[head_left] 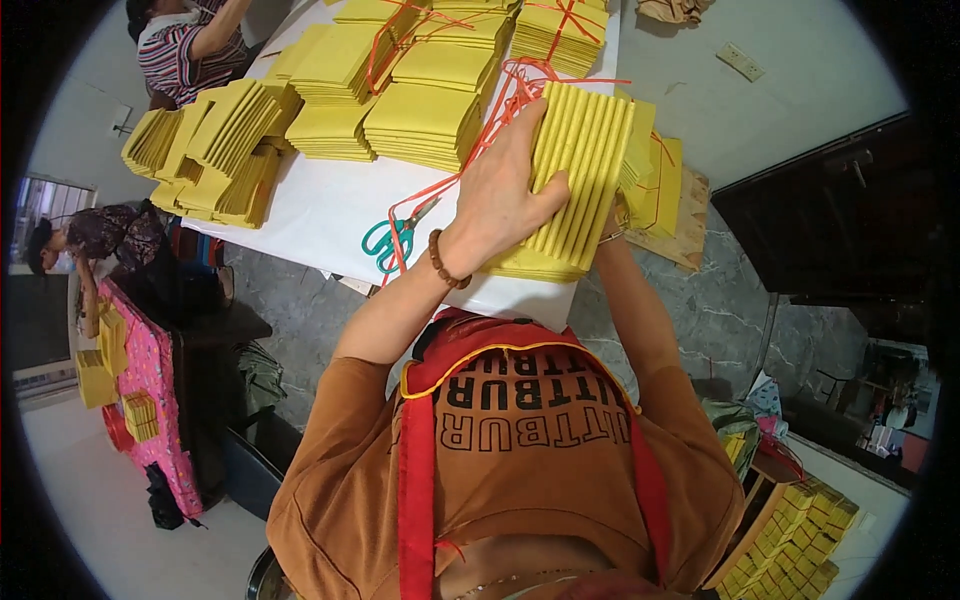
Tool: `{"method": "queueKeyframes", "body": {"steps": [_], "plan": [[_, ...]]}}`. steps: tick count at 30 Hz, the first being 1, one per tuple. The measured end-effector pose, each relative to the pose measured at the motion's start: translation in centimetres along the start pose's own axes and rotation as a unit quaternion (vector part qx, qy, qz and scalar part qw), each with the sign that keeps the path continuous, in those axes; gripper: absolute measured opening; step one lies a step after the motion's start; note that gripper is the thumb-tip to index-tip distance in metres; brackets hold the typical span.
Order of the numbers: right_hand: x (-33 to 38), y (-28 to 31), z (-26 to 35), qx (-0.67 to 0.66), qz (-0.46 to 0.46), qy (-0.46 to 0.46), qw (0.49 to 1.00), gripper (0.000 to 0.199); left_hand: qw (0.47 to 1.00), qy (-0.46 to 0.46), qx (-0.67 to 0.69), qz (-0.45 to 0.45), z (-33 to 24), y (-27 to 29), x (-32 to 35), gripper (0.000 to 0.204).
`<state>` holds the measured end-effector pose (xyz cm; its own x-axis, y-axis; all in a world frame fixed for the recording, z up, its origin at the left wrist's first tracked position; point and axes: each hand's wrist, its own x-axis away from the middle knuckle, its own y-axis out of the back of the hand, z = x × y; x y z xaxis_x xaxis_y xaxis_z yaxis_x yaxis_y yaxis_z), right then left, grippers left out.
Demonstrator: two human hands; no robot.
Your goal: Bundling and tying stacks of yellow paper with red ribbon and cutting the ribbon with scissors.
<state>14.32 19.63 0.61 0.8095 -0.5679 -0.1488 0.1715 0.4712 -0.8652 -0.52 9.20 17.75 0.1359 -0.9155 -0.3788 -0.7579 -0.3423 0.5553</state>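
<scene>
Right of the frame's centre, the stack of folded yellow paper sheets (575, 175) stands on edge on the white table (320, 215), long axis running up-frame. Left hand (500, 190) presses flat, fingers spread, against its near face; right hand is hidden behind the stack, so its grip cannot be told.

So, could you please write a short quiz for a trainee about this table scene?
1. True or false: the left hand lies on a stack of yellow paper bundles.
2. What lies on the white table beside the left wrist? A) scissors B) a knife C) a stapler
3. What colour is the string by the stack?

Key: 1 true; 2 A, the teal-handled scissors; 3 red-orange.
</scene>
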Motion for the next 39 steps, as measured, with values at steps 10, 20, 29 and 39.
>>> {"method": "queueKeyframes", "body": {"steps": [10, 20, 29, 39], "plan": [[-0.5, -4.8, 0.1, 0.001, -0.043, 0.086, 0.995, 0.059, 0.942, 0.061, 0.327, 0.048, 2.3, 0.3, 2.1, 0.089], [-1.0, -13.3, -1.0, 0.090, -0.296, 0.174, 0.935, 0.052, 0.887, 0.065, 0.431, -0.155, 4.3, -2.2, 0.3, 0.086], [7.2, -13.1, 3.3, 0.169, -0.291, 0.032, 0.941, 0.039, 0.820, 0.276, 0.492, 0.101, 8.3, -0.9, 2.3, 0.069], [6.9, -9.3, 0.7, 0.204, -0.373, -0.034, 0.904, 0.034, 0.837, 0.341, 0.416, 0.101, 10.1, -2.3, 4.3, 0.070]]}}
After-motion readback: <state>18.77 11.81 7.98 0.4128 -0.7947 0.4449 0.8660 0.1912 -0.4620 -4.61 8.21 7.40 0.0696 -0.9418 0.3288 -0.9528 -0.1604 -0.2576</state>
